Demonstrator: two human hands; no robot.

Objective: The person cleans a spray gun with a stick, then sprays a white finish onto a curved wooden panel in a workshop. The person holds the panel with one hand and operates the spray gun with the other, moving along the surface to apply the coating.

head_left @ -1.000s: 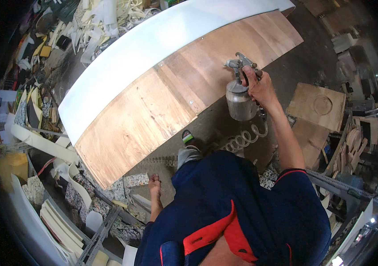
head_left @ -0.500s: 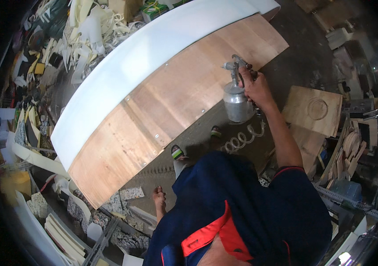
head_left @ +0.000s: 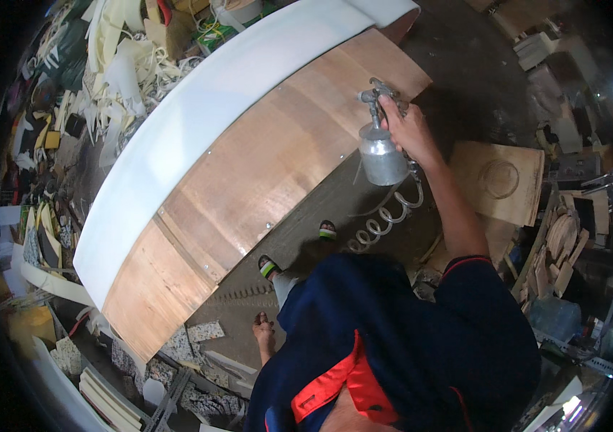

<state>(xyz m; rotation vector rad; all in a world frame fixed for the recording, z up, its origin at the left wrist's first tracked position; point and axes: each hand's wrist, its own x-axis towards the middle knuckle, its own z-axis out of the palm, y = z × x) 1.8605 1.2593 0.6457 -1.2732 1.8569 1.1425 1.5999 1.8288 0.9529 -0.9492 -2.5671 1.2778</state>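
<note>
A metal spray gun (head_left: 383, 160) with a silver cup below it is in my right hand (head_left: 410, 131), fingers wrapped round its handle. Its nozzle points left, above the right part of a long plywood panel (head_left: 270, 155). Along the panel's far side runs a curved white foam sheet (head_left: 177, 140). From the gun's handle a clear coiled air hose (head_left: 393, 216) drops toward the floor. My left hand (head_left: 264, 332) hangs low at my side, its fingers loosely curled with nothing visible in them, apart from the panel's near edge.
Foam scraps (head_left: 137, 86) pile up beyond the white sheet. To the right lies a square plywood board (head_left: 499, 180) with a round mark, near stacked wood offcuts (head_left: 558, 248). Speckled foam pieces (head_left: 206, 331) litter the floor at lower left. My sandalled feet stand by the panel.
The view has shifted, so the panel sits further left and lower in it. My right hand still grips the spray gun, now slightly further left and higher in the picture.
</note>
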